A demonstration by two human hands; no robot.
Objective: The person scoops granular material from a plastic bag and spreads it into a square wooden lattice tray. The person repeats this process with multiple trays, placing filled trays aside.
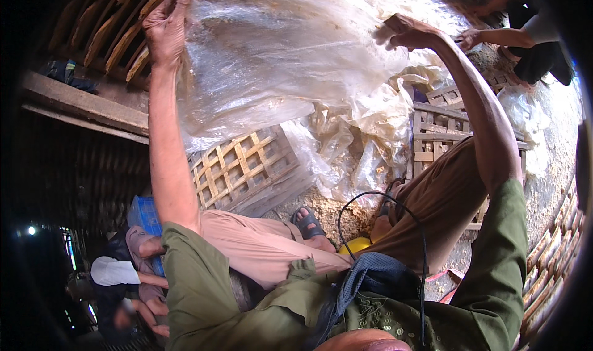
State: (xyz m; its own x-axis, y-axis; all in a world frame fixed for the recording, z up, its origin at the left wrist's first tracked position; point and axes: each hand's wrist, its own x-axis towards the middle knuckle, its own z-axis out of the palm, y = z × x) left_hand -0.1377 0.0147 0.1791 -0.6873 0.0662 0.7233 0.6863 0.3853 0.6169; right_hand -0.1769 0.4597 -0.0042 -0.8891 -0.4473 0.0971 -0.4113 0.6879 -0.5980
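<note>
A large, cloudy clear plastic sheet (265, 54) stretches in front of me, above a wooden lattice-topped frame. My left hand (168, 30) is raised at the far left, closed on the sheet's upper left edge. Over the sheet's right side hangs my right hand (411, 33). Its fingers are bent downward, a little apart and slightly blurred; no grip on the plastic shows. Crumpled plastic (361, 129) lies below the sheet, next to the lattice frame (244, 162).
Slatted wooden racks (117, 33) stand at the far left, with more (556, 252) at the right. A second lattice crate (438, 129) is by my right knee. Another person's hand (472, 39) works at the far right; people sit at lower left. Crumbly material (340, 215) covers the floor.
</note>
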